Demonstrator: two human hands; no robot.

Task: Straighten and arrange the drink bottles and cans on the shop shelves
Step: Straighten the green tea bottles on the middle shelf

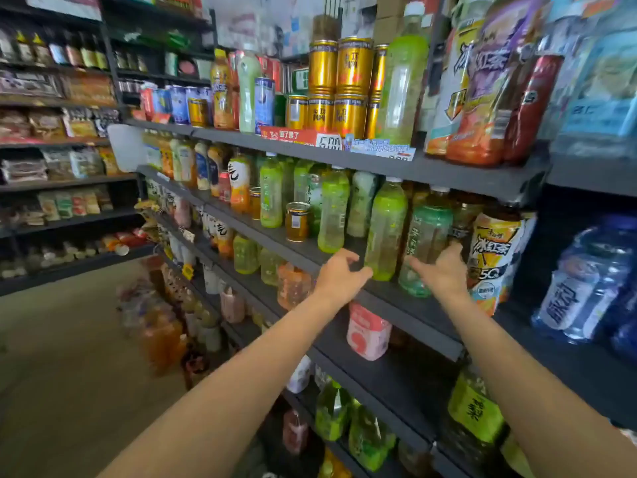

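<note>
On the second shelf [406, 305] stands a row of green tea bottles. My left hand [339, 272] hovers at the shelf edge with its fingers curled and apart, the thumb tip touching the base of a light green bottle [386, 225]. My right hand [444, 272] wraps the lower part of a teal-green bottle [429, 232], fingers across its front and thumb up its right side. Another light green bottle [332, 212] and a small gold can [296, 220] stand further left. A large iced-tea bottle [496, 250] stands just right of my right hand.
The top shelf [448, 170] carries stacked gold cans [353, 63] and tall bottles above my hands. Blue water bottles [586, 281] fill the unit on the right. Lower shelves hold a pink bottle [367, 331] and green bottles. Packed drinks stand on the floor [69, 339] at the left.
</note>
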